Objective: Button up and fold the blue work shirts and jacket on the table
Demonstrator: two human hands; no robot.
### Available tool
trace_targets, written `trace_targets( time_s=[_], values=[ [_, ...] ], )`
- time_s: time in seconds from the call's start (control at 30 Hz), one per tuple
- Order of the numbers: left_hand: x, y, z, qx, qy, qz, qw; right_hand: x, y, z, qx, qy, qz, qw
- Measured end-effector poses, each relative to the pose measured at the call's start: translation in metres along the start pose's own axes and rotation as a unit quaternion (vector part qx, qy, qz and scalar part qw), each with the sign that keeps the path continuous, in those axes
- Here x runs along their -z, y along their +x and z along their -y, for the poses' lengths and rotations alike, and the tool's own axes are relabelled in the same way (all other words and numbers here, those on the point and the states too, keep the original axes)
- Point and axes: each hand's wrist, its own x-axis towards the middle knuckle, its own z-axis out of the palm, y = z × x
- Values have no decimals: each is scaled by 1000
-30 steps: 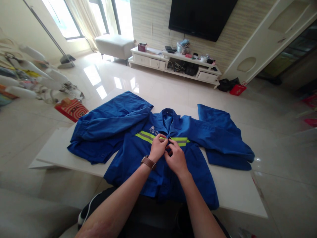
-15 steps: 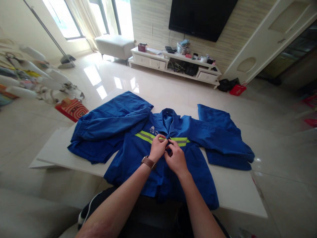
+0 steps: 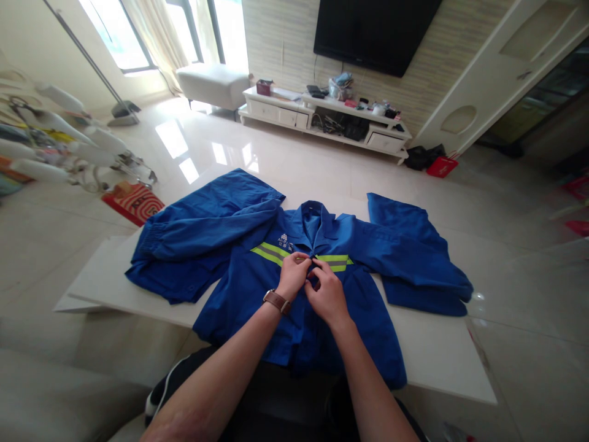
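A blue work jacket point(image 3: 257, 307) lies front side up, its collar pointing away from me. Yellow-and-grey reflective bands cross its chest, and white lettering shows above the left one. My left hand point(image 3: 294, 275), with a brown-strapped watch on the wrist, pinches the front edge just below the collar. Right beside it, my right hand point(image 3: 327, 294) has its fingers curled and pinched on the same front opening. Whatever small part lies between the fingertips, perhaps a button, is hidden. Blue folded garments point(image 3: 216, 190) lie under the left-hand sleeve, and more blue cloth point(image 3: 400, 215) under the right-hand one.
The jacket rests on a low white table point(image 3: 442, 356). Beyond the shiny floor stand a white TV cabinet point(image 3: 280, 113) with small items on it and a white bench point(image 3: 212, 83). At the left are a red patterned bag point(image 3: 133, 205) and a white-armed rack point(image 3: 92, 144).
Almost nothing differs. The fingers of both hands stay pinched at the jacket's front, with only a very slight shift of the left fingertips.
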Motion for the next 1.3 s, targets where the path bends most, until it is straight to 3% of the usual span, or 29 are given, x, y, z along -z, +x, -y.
trace_targets(
  time_s=[0.47,0.9,1.3],
  values=[
    [0,2,5,1,-6,-9,1000,0,0,0,1,-4,-2,1000],
    [-5,-6,-5,-11,-28,-14,999,2,-2,3,-14,-33,4,999],
    [-6,-3,-2,-59,-33,21,997,4,-3,7,-52,-66,7,996]
  ],
)
